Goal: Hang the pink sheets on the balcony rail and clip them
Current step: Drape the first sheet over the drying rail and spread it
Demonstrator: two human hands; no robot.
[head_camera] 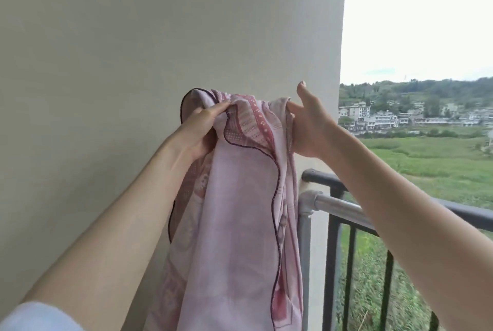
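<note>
A plain pale wall (133,37) fills the left and centre of the frame, and I face it with both arms stretched out and up. My left forearm rises from the lower left corner, where a bit of white sleeve (34,316) shows, toward the middle; my right forearm comes in from the lower right edge and crosses above the railing.

The pink sheet (240,224) hangs bunched in the centre of the frame, its long axis running straight down from my hands to the bottom edge. It is pale pink with darker rose patterned bands and a thin dark wavy hem that snakes down its right side. Its gathered top sits level with my hands, in front of the wall and above the rail, not touching the rail as far as I can see.

The balcony rail (333,204), a dark top bar with a grey metal tube just below it and dark upright bars, runs from the wall's edge off toward the lower right. Beyond it, on the right, lie green fields, white buildings and wooded hills under a bright sky.

My left hand (202,128) grips the top left fold, fingers (220,105) curled over the cloth. My right hand (309,128) holds the top right edge, its fingers tucked into the fabric and its thumb sticking up free.
</note>
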